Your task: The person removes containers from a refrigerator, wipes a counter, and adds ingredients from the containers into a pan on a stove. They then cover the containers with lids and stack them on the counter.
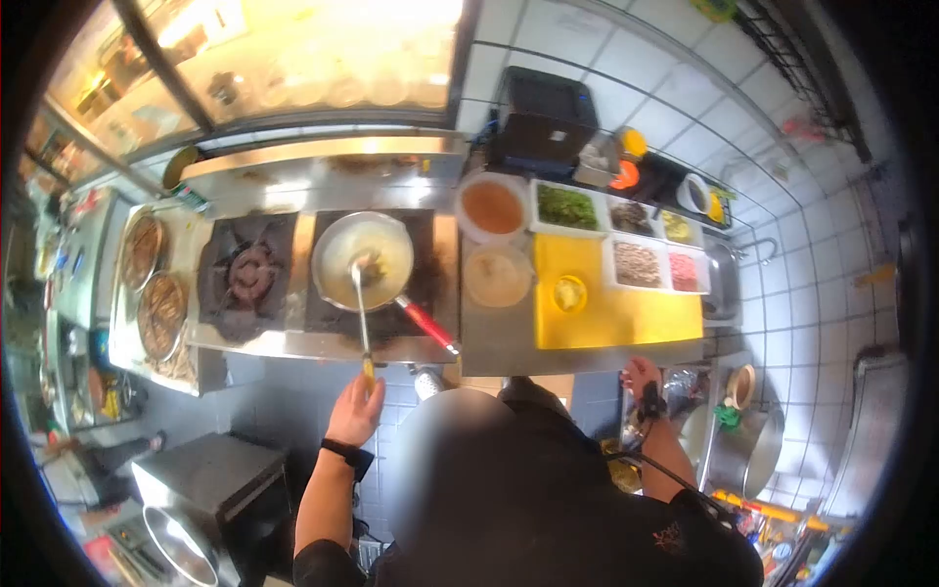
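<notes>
My left hand is wrapped round the handle of a long spatula, whose far end dips into a light pan on the right-hand burner. Pale and yellowish food lies around the tip in the pan. The pan's red handle points toward the counter's front edge, with no hand on it. My right hand hangs just in front of the counter edge, near the yellow board. Its fingers look curled, and whether they hold anything is too small to tell.
A bare burner is left of the pan. Bowls of orange-brown liquid and pale liquid stand to its right. White trays of greens and chopped food line the counter's back. A small yellow bowl rests on the board.
</notes>
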`<state>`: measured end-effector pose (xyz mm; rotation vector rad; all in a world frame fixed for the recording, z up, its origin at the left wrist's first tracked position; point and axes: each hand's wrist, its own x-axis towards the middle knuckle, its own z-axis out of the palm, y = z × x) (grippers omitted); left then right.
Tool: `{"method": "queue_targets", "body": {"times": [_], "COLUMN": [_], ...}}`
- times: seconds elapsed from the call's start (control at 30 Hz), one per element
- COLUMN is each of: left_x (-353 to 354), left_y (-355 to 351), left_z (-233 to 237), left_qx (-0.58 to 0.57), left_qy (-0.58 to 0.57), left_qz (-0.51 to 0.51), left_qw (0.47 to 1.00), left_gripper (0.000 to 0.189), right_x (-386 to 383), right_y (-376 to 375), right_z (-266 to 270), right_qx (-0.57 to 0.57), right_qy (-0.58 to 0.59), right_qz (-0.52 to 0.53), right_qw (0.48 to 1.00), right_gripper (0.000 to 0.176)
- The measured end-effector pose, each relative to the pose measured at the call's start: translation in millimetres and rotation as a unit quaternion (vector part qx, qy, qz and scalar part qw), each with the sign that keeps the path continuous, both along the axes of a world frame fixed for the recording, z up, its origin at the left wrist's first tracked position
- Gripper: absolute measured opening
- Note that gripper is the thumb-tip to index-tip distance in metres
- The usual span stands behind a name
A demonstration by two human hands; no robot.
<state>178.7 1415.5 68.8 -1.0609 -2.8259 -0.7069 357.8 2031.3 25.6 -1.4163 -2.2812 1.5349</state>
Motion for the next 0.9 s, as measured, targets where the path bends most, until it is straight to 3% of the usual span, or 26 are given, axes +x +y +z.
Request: {"method": "queue_targets", "body": {"times": [0.07, 0.13, 0.23, 0.37, 0.43, 0.47, 0.53, 0.57, 0.63, 0.7, 0.77, 0.87, 0.9], "left_x": [3.5, 6.6, 13.6, 13.1, 5.9, 3.6, -5.0, -6.8, -7.0, -11.0, -19.5, -29.6, -32.3], "left_y": [-6.8, -1.8, 2.5, 1.1, 21.5, 34.6, 93.1, 117.9, 168.9, 249.8, 310.4, 394.6, 421.7], "left_z": [-13.7, 9.7, 1.9, -12.8, 0.6, 22.5, 87.9, 102.3, 127.8, 169.0, 176.1, 180.6, 181.4], "left_qx": [-0.016, 0.010, 0.009, -0.027, -0.036, -0.037, -0.027, -0.036, -0.013, 0.025, 0.045, 0.039, 0.049], "left_qy": [-0.007, -0.018, 0.048, 0.021, -0.088, 0.003, 0.142, 0.143, 0.147, 0.063, 0.006, -0.069, -0.080], "left_qz": [0.000, 0.026, 0.027, 0.037, 0.089, 0.043, -0.037, -0.042, -0.095, -0.144, -0.184, -0.239, -0.262], "left_qw": [1.000, 0.999, 0.998, 0.999, 0.991, 0.998, 0.989, 0.988, 0.984, 0.987, 0.982, 0.968, 0.960], "left_gripper": [0.042, 0.038, 0.043, 0.046, 0.049, 0.049, 0.052, 0.052, 0.050, 0.044, 0.037, 0.039, 0.039], "right_x": [-4.1, -12.3, -33.7, -38.3, -38.9, -40.1, -37.9, -35.9, -32.9, -58.4, -79.7, -119.1, -133.2], "right_y": [5.8, 2.5, 0.1, 36.9, 61.5, 76.0, 110.2, 128.6, 167.4, 207.2, 240.8, 288.0, 291.9], "right_z": [-3.9, 7.2, 29.3, 3.2, 3.0, 4.0, -12.0, -17.8, -28.5, 7.0, 28.2, 37.4, 47.5], "right_qx": [-0.011, -0.017, 0.014, 0.010, 0.016, 0.059, 0.104, 0.096, 0.267, 0.399, 0.432, 0.399, 0.379], "right_qy": [0.028, 0.048, 0.028, 0.078, 0.082, 0.073, 0.112, 0.112, 0.067, 0.061, 0.081, 0.062, -0.039], "right_qz": [-0.005, -0.016, -0.016, -0.049, -0.059, -0.056, -0.058, -0.063, 0.000, 0.067, 0.128, 0.218, 0.266], "right_qw": [1.000, 0.999, 0.999, 0.996, 0.995, 0.994, 0.987, 0.987, 0.961, 0.913, 0.889, 0.888, 0.886], "right_gripper": [0.033, 0.034, 0.031, 0.029, 0.029, 0.029, 0.029, 0.029, 0.029, 0.031, 0.035, 0.044, 0.043]}}
